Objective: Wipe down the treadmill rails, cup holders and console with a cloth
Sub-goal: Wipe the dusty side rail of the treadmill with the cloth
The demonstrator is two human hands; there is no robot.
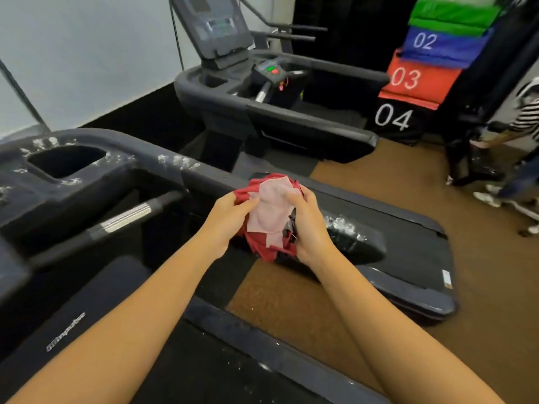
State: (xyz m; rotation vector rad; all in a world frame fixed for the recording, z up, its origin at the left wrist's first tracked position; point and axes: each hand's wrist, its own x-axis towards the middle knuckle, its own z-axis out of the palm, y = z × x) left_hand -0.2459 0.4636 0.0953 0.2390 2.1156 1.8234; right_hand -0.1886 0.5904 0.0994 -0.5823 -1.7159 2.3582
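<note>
A person stands on a dark treadmill (96,290) in a gym, a second treadmill (262,112) parked beyond it. White flecks of foam (178,161) dot the near machine's right rail (361,243) and the rim of its cup holder (65,160), and both look yet to be wiped. Above the rail, toward its rear end, both hands bunch a red-and-pink cloth (269,217). Whether the cloth touches the rail cannot be told. The left hand (230,217) pinches the bundle's left edge, thumb on top. The right hand (309,225) curls round its right side, so each grip is closed on fabric and neither is spread. The cloth appears light, soft and limp, likely to sag and trail loose corners rather than keep any shape. It would probably handle best gathered into a pad in one palm, with fingers wrapped over the folds. A flat face could then press along the rail and push down into the cup holder's recess. The foam suggests wet, slick surfaces, which calls for firm pressure.
</note>
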